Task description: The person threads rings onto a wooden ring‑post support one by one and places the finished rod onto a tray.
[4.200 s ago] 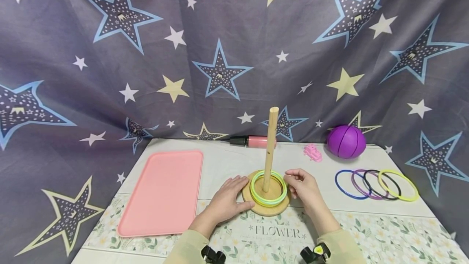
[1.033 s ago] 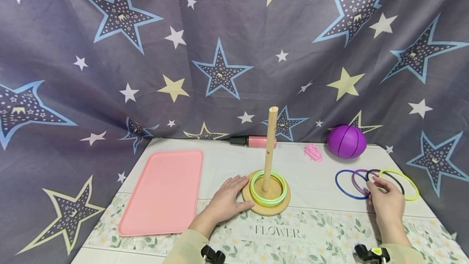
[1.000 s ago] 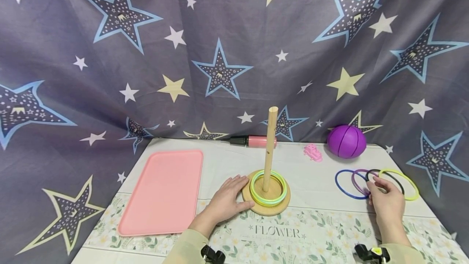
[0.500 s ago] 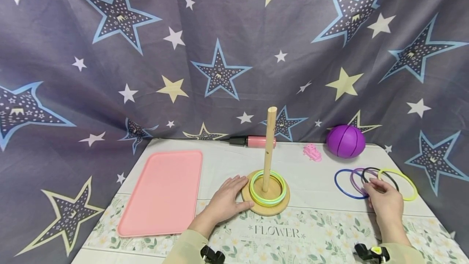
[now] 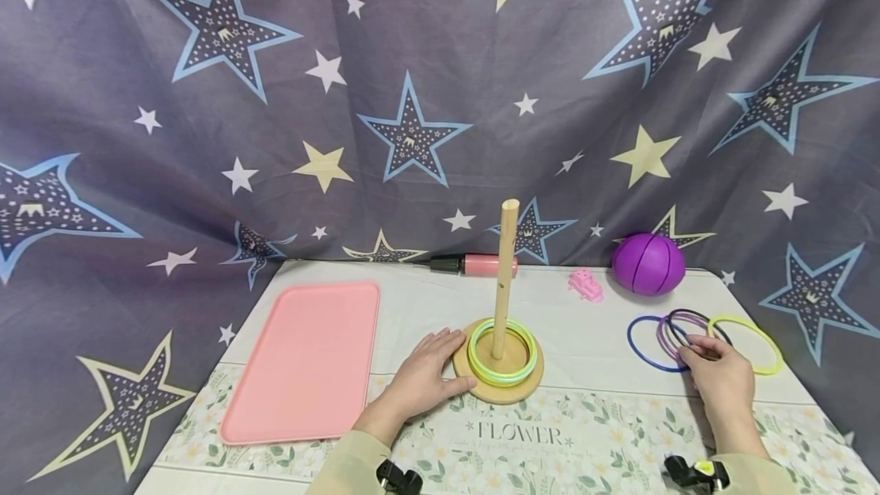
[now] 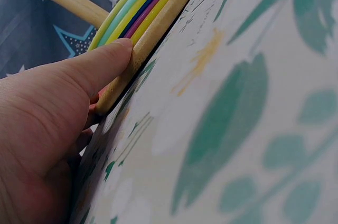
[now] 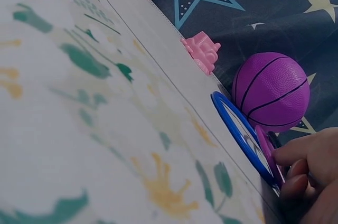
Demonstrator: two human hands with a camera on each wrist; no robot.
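Note:
In the head view my left hand (image 5: 428,376) rests against the left side of a round wooden base (image 5: 505,397), fingers extended, thumb at its near edge. An upright wooden post (image 5: 505,281) rises from the base. Several coloured rings (image 6: 124,15) lie stacked around the post; the left wrist view shows my thumb beside them. At the right, my right hand (image 5: 723,380) pinches a black ring (image 5: 687,311), tilted over a purple ring (image 5: 659,341). A blue ring (image 5: 629,336) lies left of these, and a yellow ring (image 5: 780,357) to the right.
A pink tray (image 5: 302,365) lies on the left. Along the back are a pink-and-black hand pump (image 5: 481,265), a small pink toy (image 5: 586,286) and a purple ball (image 5: 648,264). A star-patterned cloth (image 5: 289,121) hangs behind the table.
My right hand has gone from beside the base to the loose rings at the right. Over the last second it has drawn the black ring left, away from the yellow one. My left hand stays.

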